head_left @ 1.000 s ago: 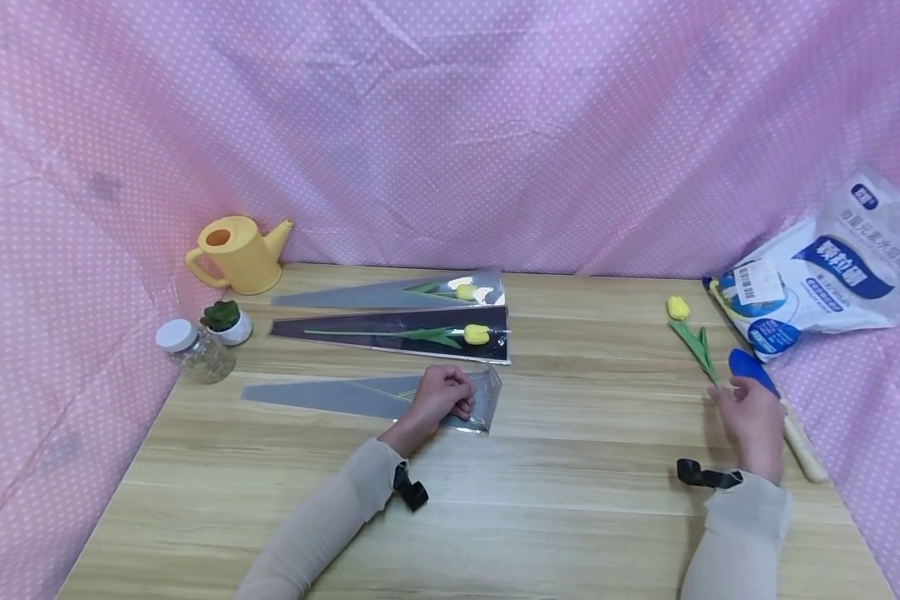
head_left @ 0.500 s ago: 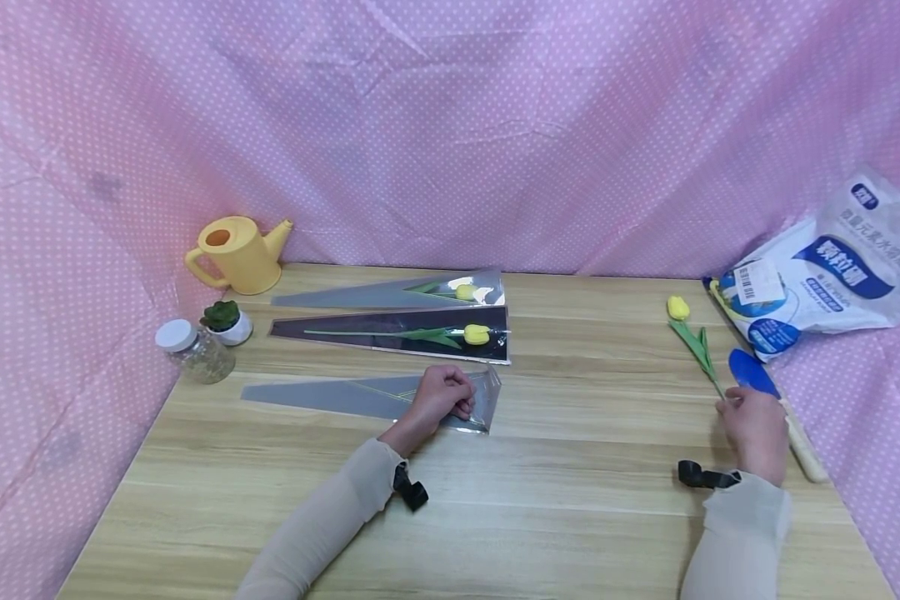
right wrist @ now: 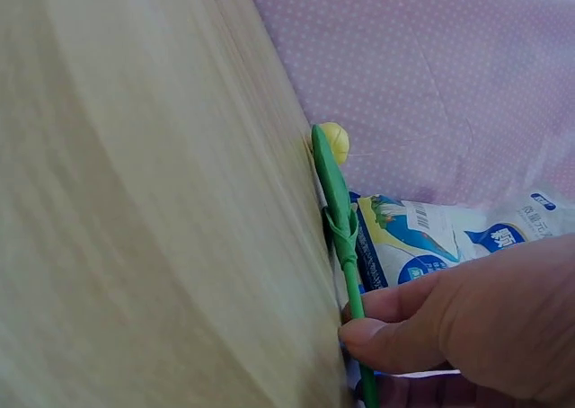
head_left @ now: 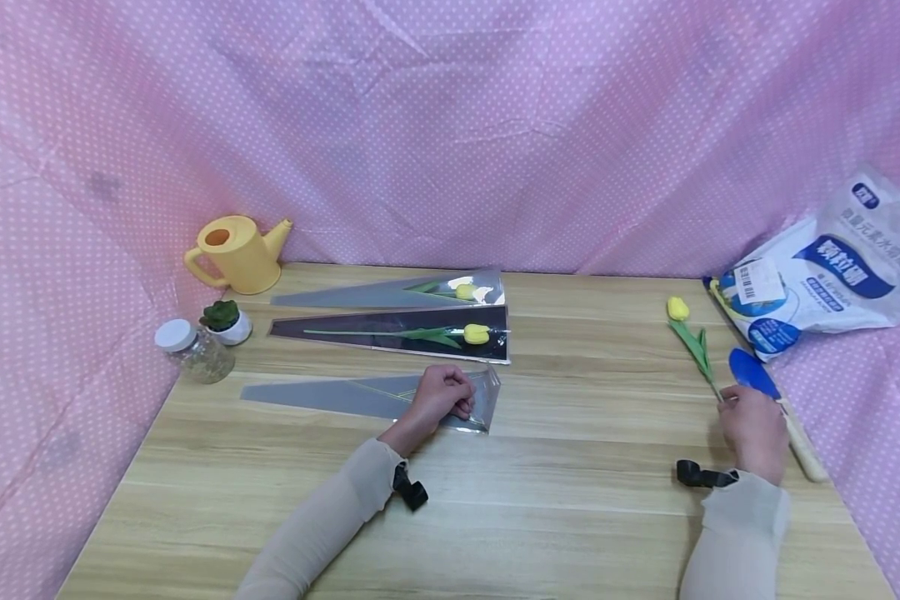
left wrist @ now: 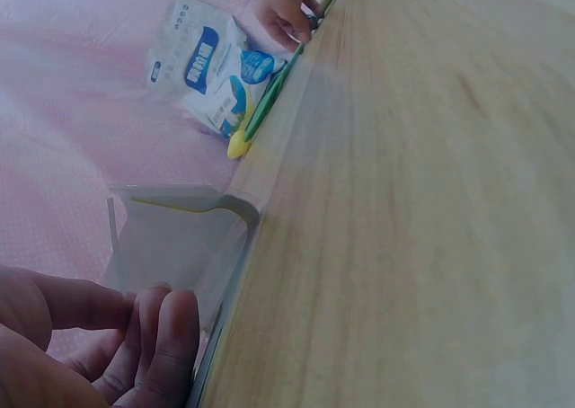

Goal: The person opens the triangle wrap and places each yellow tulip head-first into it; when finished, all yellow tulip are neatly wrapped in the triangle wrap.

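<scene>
My left hand (head_left: 444, 393) lies over the wide end of the nearest grey-backed flower sleeve (head_left: 315, 395). In the left wrist view, thumb and fingers (left wrist: 171, 336) pinch its clear film (left wrist: 171, 246), and the sleeve's mouth stands raised and gaping. On the right, my right hand (head_left: 755, 427) holds the stem of a yellow artificial tulip (head_left: 696, 346) between thumb and fingers. The right wrist view shows its green stem (right wrist: 353, 291) in that pinch, the bloom pointing away, close to the tabletop. The stem's lower end is partly hidden by the hand.
Behind lie a dark sleeve (head_left: 360, 327) and a grey sleeve (head_left: 345, 297), each with a yellow tulip. Left stand a yellow watering can (head_left: 243, 258), potted succulent (head_left: 228, 323) and lidded jar (head_left: 202, 357). Right are a blue trowel (head_left: 752, 371) and white bag (head_left: 840, 275).
My right hand has closed its thumb and fingers on the tulip stem after reaching beside it. The left hand and the sleeve have not visibly moved.
</scene>
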A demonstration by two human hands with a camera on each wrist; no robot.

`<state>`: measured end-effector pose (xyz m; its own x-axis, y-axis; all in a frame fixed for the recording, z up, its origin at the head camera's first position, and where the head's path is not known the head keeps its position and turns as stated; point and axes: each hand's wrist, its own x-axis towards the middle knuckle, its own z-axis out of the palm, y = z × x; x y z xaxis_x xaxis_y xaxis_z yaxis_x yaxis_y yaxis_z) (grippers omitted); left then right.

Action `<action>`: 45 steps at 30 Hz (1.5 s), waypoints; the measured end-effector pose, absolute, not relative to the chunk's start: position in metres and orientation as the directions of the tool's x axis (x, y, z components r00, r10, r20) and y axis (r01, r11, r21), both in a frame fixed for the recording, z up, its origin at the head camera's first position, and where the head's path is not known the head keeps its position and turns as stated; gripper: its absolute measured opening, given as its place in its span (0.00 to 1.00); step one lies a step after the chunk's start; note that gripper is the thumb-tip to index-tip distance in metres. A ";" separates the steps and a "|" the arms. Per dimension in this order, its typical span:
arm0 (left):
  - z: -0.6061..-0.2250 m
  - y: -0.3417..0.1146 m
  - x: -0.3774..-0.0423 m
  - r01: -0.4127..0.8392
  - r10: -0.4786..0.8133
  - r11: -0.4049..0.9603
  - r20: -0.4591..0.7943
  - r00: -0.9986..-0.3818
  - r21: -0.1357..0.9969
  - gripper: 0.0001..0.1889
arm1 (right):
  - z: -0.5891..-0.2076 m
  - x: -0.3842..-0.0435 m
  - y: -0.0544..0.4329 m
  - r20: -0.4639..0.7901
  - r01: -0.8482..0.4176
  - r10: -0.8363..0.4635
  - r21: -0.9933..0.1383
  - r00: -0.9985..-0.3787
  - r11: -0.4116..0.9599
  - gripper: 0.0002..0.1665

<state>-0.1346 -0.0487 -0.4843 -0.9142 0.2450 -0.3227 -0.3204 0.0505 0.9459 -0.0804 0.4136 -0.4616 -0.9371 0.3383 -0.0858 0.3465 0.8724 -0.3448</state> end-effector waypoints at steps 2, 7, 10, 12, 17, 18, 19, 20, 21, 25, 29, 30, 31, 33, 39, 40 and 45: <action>-0.484 -0.049 -0.134 -0.318 0.246 0.053 -0.321 -0.914 0.946 0.03 | -0.461 -0.081 0.414 -0.103 0.345 0.330 -0.339 -0.938 0.875 0.19; -0.483 -0.049 -0.133 -0.318 0.243 0.058 -0.322 -0.915 0.946 0.02 | -0.458 -0.082 0.415 -0.142 0.321 0.289 -0.336 -0.947 0.886 0.20; -0.483 -0.049 -0.133 -0.323 0.242 0.053 -0.326 -0.914 0.945 0.02 | -0.456 -0.084 0.413 -0.167 0.311 0.269 -0.337 -0.949 0.888 0.21; -0.483 -0.049 -0.133 -0.319 0.242 0.053 -0.322 -0.915 0.946 0.02 | -0.454 -0.085 0.412 -0.195 0.320 0.266 -0.343 -0.944 0.883 0.22; -0.483 -0.049 -0.133 -0.314 0.246 0.051 -0.317 -0.916 0.948 0.03 | -0.452 -0.088 0.408 -0.233 0.313 0.236 -0.392 -0.943 0.865 0.22; -0.483 -0.049 -0.133 -0.314 0.247 0.050 -0.317 -0.916 0.948 0.03 | -0.451 -0.089 0.407 -0.239 0.312 0.230 -0.407 -0.943 0.858 0.22; -0.483 -0.049 -0.133 -0.313 0.249 0.049 -0.315 -0.916 0.948 0.03 | -0.451 -0.090 0.406 -0.244 0.312 0.224 -0.421 -0.943 0.852 0.22; -0.482 -0.049 -0.133 -0.315 0.250 0.049 -0.316 -0.915 0.948 0.03 | -0.450 -0.090 0.405 -0.252 0.317 0.223 -0.438 -0.942 0.841 0.21; -0.482 -0.049 -0.133 -0.313 0.252 0.049 -0.315 -0.915 0.948 0.03 | -0.449 -0.090 0.404 -0.260 0.322 0.223 -0.453 -0.940 0.831 0.21; -0.482 -0.049 -0.133 -0.312 0.251 0.053 -0.315 -0.915 0.949 0.03 | -0.447 -0.092 0.401 -0.298 0.352 0.223 -0.513 -0.928 0.783 0.22; -0.483 -0.049 -0.133 -0.313 0.240 0.052 -0.316 -0.918 0.948 0.02 | -0.448 -0.094 0.399 -0.346 0.394 0.218 -0.599 -0.912 0.697 0.24; -0.483 -0.048 -0.133 -0.312 0.238 0.048 -0.314 -0.919 0.949 0.02 | -0.448 -0.095 0.398 -0.361 0.407 0.216 -0.625 -0.907 0.666 0.24; -0.482 -0.048 -0.133 -0.311 0.236 0.044 -0.312 -0.920 0.949 0.02 | -0.449 -0.095 0.397 -0.373 0.417 0.212 -0.651 -0.903 0.635 0.25; -0.482 -0.048 -0.133 -0.311 0.234 0.031 -0.309 -0.922 0.950 0.02 | -0.450 -0.096 0.396 -0.400 0.439 0.201 -0.695 -0.894 0.569 0.25; -0.483 -0.048 -0.133 -0.315 0.235 0.026 -0.312 -0.921 0.949 0.02 | -0.451 -0.098 0.393 -0.449 0.469 0.155 -0.766 -0.880 0.440 0.27; -0.483 -0.048 -0.133 -0.316 0.235 0.027 -0.313 -0.920 0.949 0.02 | -0.451 -0.099 0.393 -0.454 0.472 0.151 -0.771 -0.878 0.428 0.27; -0.484 -0.048 -0.133 -0.313 0.237 0.020 -0.308 -0.921 0.950 0.03 | -0.453 -0.102 0.389 -0.468 0.479 0.122 -0.800 -0.875 0.362 0.27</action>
